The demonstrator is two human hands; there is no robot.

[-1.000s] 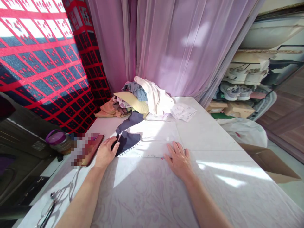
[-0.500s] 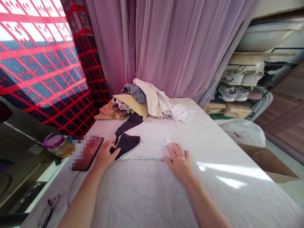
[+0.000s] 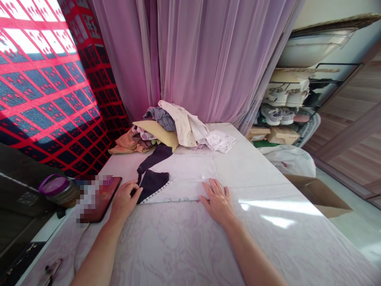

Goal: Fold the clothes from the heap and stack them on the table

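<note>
One white lace-edged garment (image 3: pixel 181 176), 12 o'clock | left hand (image 3: pixel 124 200): fingers curled at dark fabric (image 3: pixel 151 182), grip unclear | right hand (image 3: pixel 217 202): fingers spread on garment

A sheer lilac curtain (image 3: pixel 214 59) hangs at the back beside a sunlit red-and-navy patterned window covering (image 3: pixel 38 91). To the right, a wire shoe rack (image 3: pixel 285 95) holds sneakers (image 3: pixel 272 115) above cardboard boxes (image 3: pixel 282 136), near wood-plank flooring (image 3: pixel 348 119). Sunlight streaks across the table's pale floral cloth (image 3: pixel 282 238).
</note>
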